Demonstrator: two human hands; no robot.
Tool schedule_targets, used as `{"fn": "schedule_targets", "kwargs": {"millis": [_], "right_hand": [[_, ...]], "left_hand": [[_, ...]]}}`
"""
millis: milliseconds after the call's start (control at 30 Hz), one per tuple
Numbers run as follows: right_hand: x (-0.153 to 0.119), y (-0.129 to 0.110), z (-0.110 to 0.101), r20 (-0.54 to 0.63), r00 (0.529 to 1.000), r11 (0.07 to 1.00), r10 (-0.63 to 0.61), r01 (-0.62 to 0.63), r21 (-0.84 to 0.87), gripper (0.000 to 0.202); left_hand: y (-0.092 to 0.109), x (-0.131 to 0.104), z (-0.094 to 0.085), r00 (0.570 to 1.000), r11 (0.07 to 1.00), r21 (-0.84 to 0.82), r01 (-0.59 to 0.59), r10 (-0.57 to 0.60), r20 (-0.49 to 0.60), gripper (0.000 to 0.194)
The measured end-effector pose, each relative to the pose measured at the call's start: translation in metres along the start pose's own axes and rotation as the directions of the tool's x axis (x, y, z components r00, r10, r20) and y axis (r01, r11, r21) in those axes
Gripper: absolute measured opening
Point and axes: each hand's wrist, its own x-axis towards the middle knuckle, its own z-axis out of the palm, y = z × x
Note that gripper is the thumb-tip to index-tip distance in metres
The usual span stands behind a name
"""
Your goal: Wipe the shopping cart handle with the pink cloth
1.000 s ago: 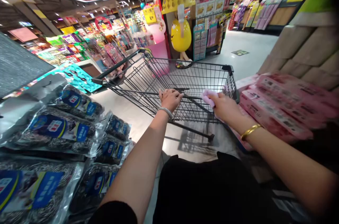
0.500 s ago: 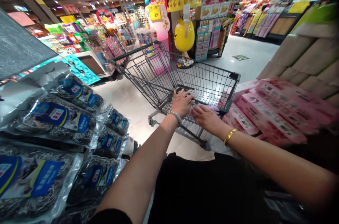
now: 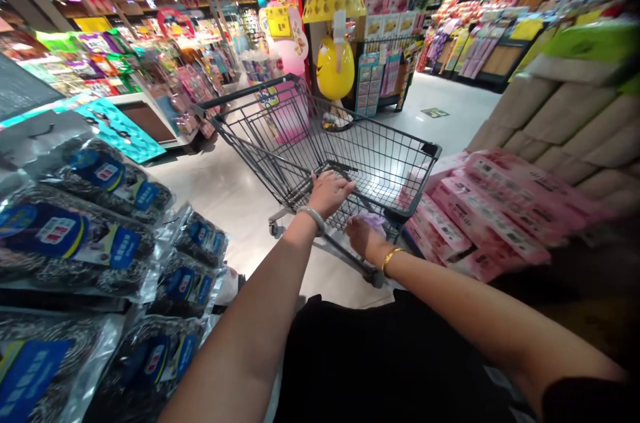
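Observation:
A dark wire shopping cart (image 3: 395, 143) stands side-on in front of me. My left hand (image 3: 330, 193), with a pale bangle at the wrist, is closed over the cart's near top rim. A crumpled light purple cloth (image 3: 373, 222) is bunched in my right hand (image 3: 361, 236), which wears a gold bracelet. That hand is closed and lies lower, against the near wire side of the cart. Its fingertips are partly hidden by the hand itself.
Silvery packs of dark dried food (image 3: 95, 223) are stacked close on my left. Pink packages (image 3: 480, 210) and beige packs (image 3: 560, 103) pile up on the right. Beyond the cart stand a yellow egg-shaped figure (image 3: 336, 70) and a pink display (image 3: 285, 113).
My right hand has moved down and left from the cart's rim with the cloth, its fingers more curled. My left hand stays on the rim. The view has shifted slightly.

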Motion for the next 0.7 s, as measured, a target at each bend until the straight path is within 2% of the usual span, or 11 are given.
{"fn": "schedule_targets", "kwargs": {"millis": [67, 133, 233, 333, 400, 467, 500, 567, 600, 633, 700], "right_hand": [[0.0, -0.009, -0.014, 0.06, 0.998, 1.0, -0.021, 0.022, -0.012, 0.027], [-0.005, -0.018, -0.038, 0.058, 0.997, 0.998, -0.048, 0.05, -0.03, 0.035], [-0.022, -0.018, -0.084, -0.065, 0.998, 0.997, -0.017, 0.012, -0.08, 0.04], [-0.051, 0.003, -0.115, -0.173, 0.981, 0.993, 0.09, -0.101, -0.06, 0.031], [-0.072, 0.018, -0.118, -0.241, 0.952, 0.981, 0.188, -0.194, -0.003, 0.028], [-0.087, 0.028, -0.107, -0.326, 0.891, 0.949, 0.316, -0.304, 0.088, 0.031], [-0.092, 0.029, -0.1, -0.364, 0.855, 0.929, 0.369, -0.345, 0.134, 0.034], [-0.095, 0.026, -0.088, -0.402, 0.82, 0.913, 0.408, -0.363, 0.187, 0.039], [-0.095, 0.024, -0.085, -0.397, 0.83, 0.92, 0.391, -0.342, 0.192, 0.042], [-0.094, 0.022, -0.084, -0.378, 0.854, 0.932, 0.359, -0.308, 0.189, 0.045], [-0.09, 0.021, -0.087, -0.32, 0.898, 0.949, 0.303, -0.255, 0.184, 0.049]], "left_hand": [[-0.003, -0.002, 0.001, 1.0, 1.0, 0.004, 0.005, -0.005, -0.006, 0.036], [-0.005, -0.004, 0.0, 1.0, 1.0, 0.008, 0.011, -0.011, -0.023, 0.038], [-0.009, -0.011, -0.004, 0.998, 0.999, 0.025, 0.036, -0.035, -0.046, 0.041], [-0.013, -0.019, -0.012, 0.996, 0.996, 0.048, 0.079, -0.077, -0.041, 0.042], [-0.012, -0.026, -0.016, 0.991, 0.99, 0.046, 0.133, -0.131, -0.041, 0.038], [-0.005, -0.035, -0.014, 0.963, 0.966, -0.011, 0.259, -0.259, -0.077, 0.033], [0.001, -0.04, -0.01, 0.928, 0.933, -0.074, 0.351, -0.357, -0.104, 0.04], [0.016, -0.053, 0.002, 0.824, 0.827, -0.227, 0.515, -0.55, -0.133, 0.077], [0.025, -0.06, 0.01, 0.778, 0.772, -0.296, 0.562, -0.615, -0.129, 0.092], [0.033, -0.067, 0.018, 0.76, 0.751, -0.318, 0.579, -0.638, -0.123, 0.099], [0.049, -0.08, 0.031, 0.749, 0.733, -0.33, 0.594, -0.654, -0.106, 0.102]]}}
